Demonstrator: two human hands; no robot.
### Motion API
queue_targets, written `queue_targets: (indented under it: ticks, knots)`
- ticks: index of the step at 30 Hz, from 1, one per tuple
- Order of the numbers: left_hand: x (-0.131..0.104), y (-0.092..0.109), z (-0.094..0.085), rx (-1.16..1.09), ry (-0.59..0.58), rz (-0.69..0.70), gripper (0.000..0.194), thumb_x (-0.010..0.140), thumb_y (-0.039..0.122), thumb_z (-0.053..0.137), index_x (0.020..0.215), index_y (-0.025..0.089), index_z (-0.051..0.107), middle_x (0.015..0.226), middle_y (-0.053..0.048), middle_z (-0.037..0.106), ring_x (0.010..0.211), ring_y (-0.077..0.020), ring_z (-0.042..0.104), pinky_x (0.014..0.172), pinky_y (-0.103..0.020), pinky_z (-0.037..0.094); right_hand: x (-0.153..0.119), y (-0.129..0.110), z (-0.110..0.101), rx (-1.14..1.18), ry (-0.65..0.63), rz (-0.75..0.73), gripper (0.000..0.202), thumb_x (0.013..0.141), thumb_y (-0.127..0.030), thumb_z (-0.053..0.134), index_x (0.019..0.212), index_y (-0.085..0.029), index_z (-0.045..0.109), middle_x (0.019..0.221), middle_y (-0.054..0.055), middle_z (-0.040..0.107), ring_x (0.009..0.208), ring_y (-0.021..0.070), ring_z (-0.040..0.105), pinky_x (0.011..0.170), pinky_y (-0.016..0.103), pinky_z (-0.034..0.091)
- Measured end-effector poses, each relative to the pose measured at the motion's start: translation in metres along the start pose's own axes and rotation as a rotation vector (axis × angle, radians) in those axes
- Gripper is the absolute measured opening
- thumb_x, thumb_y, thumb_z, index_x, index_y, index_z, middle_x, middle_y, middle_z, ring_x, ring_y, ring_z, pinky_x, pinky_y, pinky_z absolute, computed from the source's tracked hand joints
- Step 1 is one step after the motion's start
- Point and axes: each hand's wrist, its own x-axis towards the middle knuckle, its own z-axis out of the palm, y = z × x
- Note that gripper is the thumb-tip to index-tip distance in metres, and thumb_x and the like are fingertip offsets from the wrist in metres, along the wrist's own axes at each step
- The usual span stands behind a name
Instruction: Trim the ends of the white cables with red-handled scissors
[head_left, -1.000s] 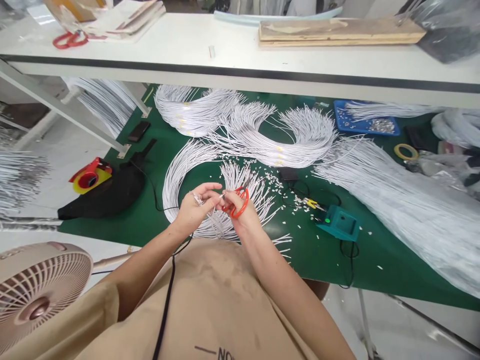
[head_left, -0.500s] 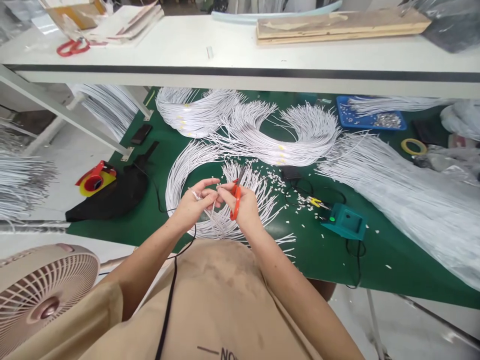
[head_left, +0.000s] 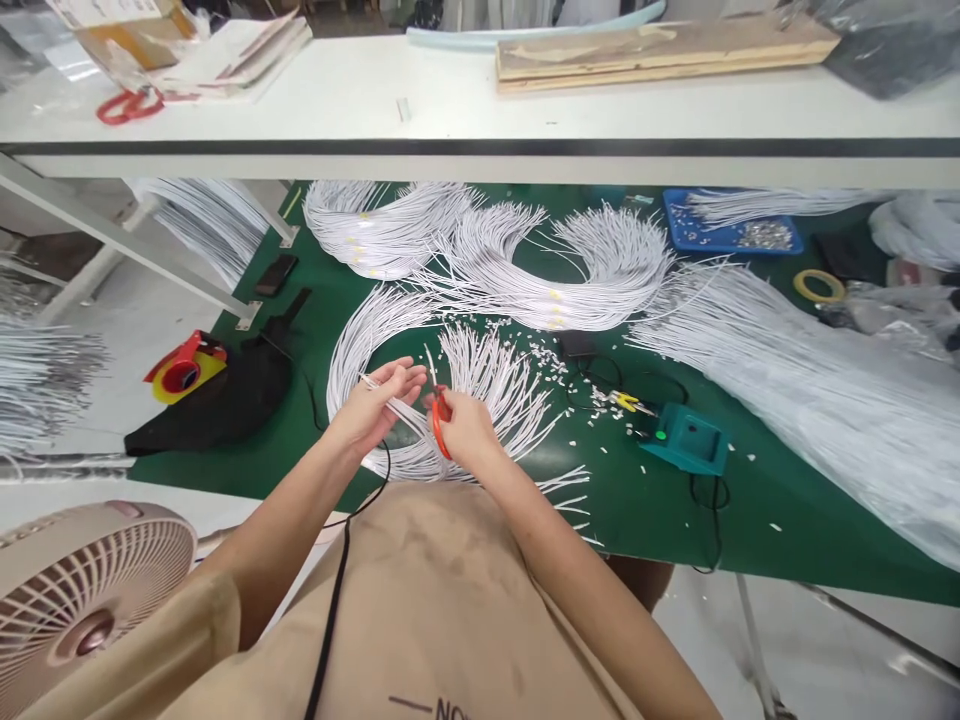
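My right hand (head_left: pixel 466 430) grips orange-handled scissors (head_left: pixel 439 428). The blades point away from me and stand apart. Just to the left, my left hand (head_left: pixel 375 405) is turned partly palm-up, its fingers curled round a few white wires (head_left: pixel 405 410) that trail toward the scissors. Under both hands a curved bundle of white wires (head_left: pixel 346 350) lies on the green table, its loose ends (head_left: pixel 495 370) fanning out beyond my right hand. Small white offcuts (head_left: pixel 551 360) are scattered past those ends.
Bound wire bundles (head_left: pixel 570 300) lie farther back, with a plastic-wrapped bundle (head_left: pixel 810 400) on the right. Nearby are a teal device (head_left: pixel 690 440), yellow-handled cutters (head_left: pixel 626 402) and a blue tray (head_left: pixel 735 235). A tape dispenser (head_left: pixel 184 372) rests left; a white shelf (head_left: pixel 360 100) spans overhead.
My hands, close together before, have moved slightly apart. The scissors have swung from lying back in my right hand to pointing forward with blades apart. The view has shifted slightly.
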Motion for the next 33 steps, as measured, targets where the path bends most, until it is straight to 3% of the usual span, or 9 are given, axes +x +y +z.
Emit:
queue_targets:
  ticks: [3, 10, 14, 18, 24, 28, 33]
  knots:
    - [0.001, -0.002, -0.004, -0.015, 0.017, 0.012, 0.028, 0.075, 0.023, 0.066, 0.101, 0.015, 0.06, 0.107, -0.009, 0.064, 0.095, -0.0137, 0.061, 0.089, -0.026, 0.046, 0.002, 0.011, 0.009, -0.04, -0.116, 0.124, 0.013, 0.073, -0.027, 0.057, 0.079, -0.021, 0.067, 0.071, 0.001, 0.066, 0.066, 0.0146, 0.058, 0.059, 0.022, 0.039]
    - [-0.005, -0.009, -0.006, 0.183, -0.115, -0.056, 0.038, 0.068, 0.027, 0.071, 0.103, 0.015, 0.06, 0.107, -0.011, 0.065, 0.095, -0.0187, 0.062, 0.089, -0.033, 0.045, 0.003, 0.026, 0.014, 0.096, 0.057, 0.209, 0.019, 0.073, -0.035, 0.057, 0.079, -0.02, 0.068, 0.063, 0.0, 0.064, 0.06, 0.0133, 0.056, 0.056, 0.022, 0.038]
    - [-0.003, -0.014, -0.002, 0.25, -0.067, 0.006, 0.04, 0.065, 0.031, 0.073, 0.099, 0.014, 0.062, 0.1, -0.011, 0.067, 0.089, -0.0187, 0.062, 0.081, -0.031, 0.046, 0.001, 0.03, 0.017, 0.189, 0.121, 0.241, 0.022, 0.071, -0.037, 0.057, 0.078, -0.019, 0.068, 0.063, 0.0, 0.064, 0.061, 0.0136, 0.057, 0.057, 0.023, 0.04]
    - [0.001, -0.02, 0.006, 0.233, -0.012, 0.057, 0.033, 0.061, 0.031, 0.074, 0.088, 0.013, 0.064, 0.081, -0.005, 0.066, 0.077, -0.0151, 0.062, 0.07, -0.026, 0.045, 0.002, 0.029, 0.015, 0.345, 0.073, 0.266, 0.023, 0.066, -0.037, 0.062, 0.077, -0.018, 0.069, 0.063, 0.0, 0.063, 0.061, 0.0139, 0.057, 0.058, 0.024, 0.041]
    - [-0.006, -0.023, 0.021, 0.324, -0.107, 0.149, 0.04, 0.068, 0.03, 0.069, 0.103, 0.014, 0.058, 0.073, -0.003, 0.064, 0.067, -0.0127, 0.058, 0.057, -0.023, 0.037, 0.014, 0.024, -0.023, 0.734, 0.181, 0.243, 0.023, 0.064, -0.034, 0.064, 0.075, -0.014, 0.068, 0.06, -0.001, 0.057, 0.054, 0.0094, 0.047, 0.056, 0.023, 0.038]
    - [-0.015, -0.024, 0.034, 0.419, -0.166, 0.189, 0.049, 0.072, 0.03, 0.065, 0.116, 0.016, 0.048, 0.072, -0.002, 0.064, 0.067, -0.0141, 0.057, 0.056, -0.024, 0.036, 0.014, 0.019, -0.049, 0.861, 0.013, 0.195, 0.021, 0.066, -0.029, 0.061, 0.079, -0.014, 0.069, 0.057, -0.003, 0.052, 0.052, 0.0078, 0.044, 0.052, 0.022, 0.034]
    - [-0.027, -0.032, 0.05, 0.506, -0.166, 0.243, 0.053, 0.075, 0.031, 0.061, 0.124, 0.019, 0.045, 0.071, -0.002, 0.062, 0.067, -0.0143, 0.056, 0.057, -0.024, 0.037, 0.006, 0.02, -0.063, 0.845, -0.128, 0.172, 0.02, 0.065, -0.024, 0.059, 0.079, -0.013, 0.069, 0.052, -0.005, 0.049, 0.052, 0.0072, 0.043, 0.056, 0.023, 0.036]
